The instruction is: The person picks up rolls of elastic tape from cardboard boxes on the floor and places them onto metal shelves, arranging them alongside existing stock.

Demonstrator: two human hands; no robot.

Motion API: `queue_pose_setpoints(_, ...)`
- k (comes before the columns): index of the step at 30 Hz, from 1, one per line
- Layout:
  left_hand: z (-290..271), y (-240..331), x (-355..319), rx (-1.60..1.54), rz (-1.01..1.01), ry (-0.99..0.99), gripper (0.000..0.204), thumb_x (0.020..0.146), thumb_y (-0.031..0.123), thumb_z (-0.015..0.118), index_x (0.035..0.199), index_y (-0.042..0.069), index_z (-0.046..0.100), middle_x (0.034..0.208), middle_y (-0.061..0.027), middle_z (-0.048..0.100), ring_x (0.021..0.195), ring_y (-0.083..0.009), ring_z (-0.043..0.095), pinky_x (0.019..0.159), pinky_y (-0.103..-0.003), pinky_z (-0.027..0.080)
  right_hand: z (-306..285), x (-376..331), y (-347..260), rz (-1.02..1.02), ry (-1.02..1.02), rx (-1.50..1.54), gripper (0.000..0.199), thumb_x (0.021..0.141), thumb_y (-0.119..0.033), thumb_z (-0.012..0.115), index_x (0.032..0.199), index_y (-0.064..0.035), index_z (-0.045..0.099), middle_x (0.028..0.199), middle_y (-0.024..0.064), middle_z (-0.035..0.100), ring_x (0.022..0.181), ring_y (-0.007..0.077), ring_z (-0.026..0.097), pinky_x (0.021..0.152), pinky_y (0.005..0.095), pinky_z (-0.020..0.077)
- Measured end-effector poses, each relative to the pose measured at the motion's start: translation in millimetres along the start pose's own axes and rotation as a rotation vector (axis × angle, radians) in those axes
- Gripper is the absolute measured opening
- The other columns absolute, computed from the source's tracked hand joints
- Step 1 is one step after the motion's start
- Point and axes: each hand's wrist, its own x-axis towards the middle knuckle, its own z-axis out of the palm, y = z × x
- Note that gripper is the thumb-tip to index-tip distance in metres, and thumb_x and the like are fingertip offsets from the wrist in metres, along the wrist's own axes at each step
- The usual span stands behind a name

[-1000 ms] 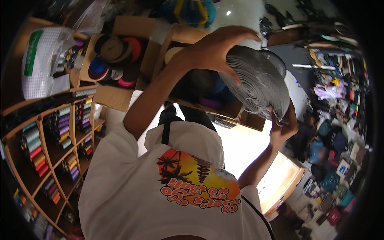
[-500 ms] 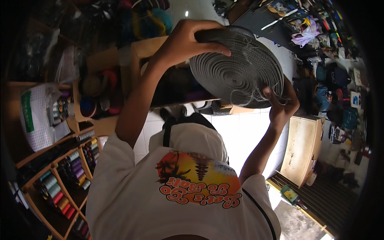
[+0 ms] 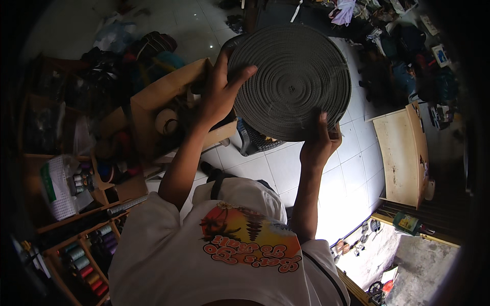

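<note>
A large, flat roll of dark grey webbing (image 3: 292, 84) is held up in front of me, its spiral winding turned toward me. At its left edge my left hand (image 3: 223, 94) grips it, the thumb lying on the face and the other fingers mostly hidden at the rim and behind. My right hand (image 3: 320, 145) holds the lower right edge, thumb on the front, the other fingers partly out of sight behind. Loose pale threads cling near the right rim.
An open cardboard box (image 3: 168, 84) with rolls inside stands at the left. Thread spools (image 3: 84, 270) fill a wooden rack at lower left. A wooden cabinet (image 3: 398, 153) stands at the right on the tiled floor (image 3: 352, 153). Piled goods line the upper right.
The webbing roll has turned from a tilted angle to face me more squarely. My right hand has shifted left and down along with it; my left hand has moved lower. The view has swung rightward.
</note>
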Motion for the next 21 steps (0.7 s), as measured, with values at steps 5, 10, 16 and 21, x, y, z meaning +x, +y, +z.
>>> queue_pose_setpoints(5,61.9,55.9,22.3,0.159,0.220,-0.188,0.056,0.090,0.032,0.062,0.129,-0.005,0.043,0.119,-0.0177,0.058,0.112,-0.0233,0.056,0.096,-0.034,0.043,-67.7,15.3,-61.4,-0.075,-0.144,-0.240,0.061,0.073,-0.018,0.078,0.121,0.0053,0.048,0.107,0.0159,0.061,0.098,0.0268,0.062,0.090,0.0378,0.0477)
queue_pose_setpoints(10,129.2,110.5,33.3,0.132,0.282,-0.387,0.048,0.088,0.023,0.064,0.130,0.002,0.050,0.119,-0.0144,0.060,0.112,-0.0215,0.058,0.099,-0.036,0.044,-172.0,44.1,-99.0,-0.191,-0.371,-0.194,0.086,0.068,-0.030,0.076,0.135,0.0048,0.037,0.113,0.0195,0.058,0.107,0.0311,0.058,0.093,0.0478,0.0473)
queue_pose_setpoints(16,200.4,113.2,46.8,0.132,0.411,-0.468,0.046,0.088,0.024,0.064,0.128,0.003,0.053,0.122,-0.0137,0.059,0.114,-0.0220,0.057,0.100,-0.036,0.043,-243.9,59.0,-162.3,-0.087,-0.298,-0.229,0.107,0.064,-0.063,0.063,0.140,0.0030,0.029,0.132,0.0283,0.041,0.116,0.0422,0.050,0.093,0.0532,0.0464)
queue_pose_setpoints(21,271.8,83.5,52.7,0.006,0.368,-0.593,0.050,0.085,0.026,0.067,0.126,0.003,0.053,0.122,-0.0125,0.059,0.113,-0.0208,0.057,0.096,-0.034,0.046,-268.1,87.9,-156.4,-0.199,0.072,-0.563,0.104,0.062,-0.044,0.081,0.135,0.0093,0.031,0.128,0.0282,0.043,0.113,0.0378,0.052,0.088,0.0493,0.0496)
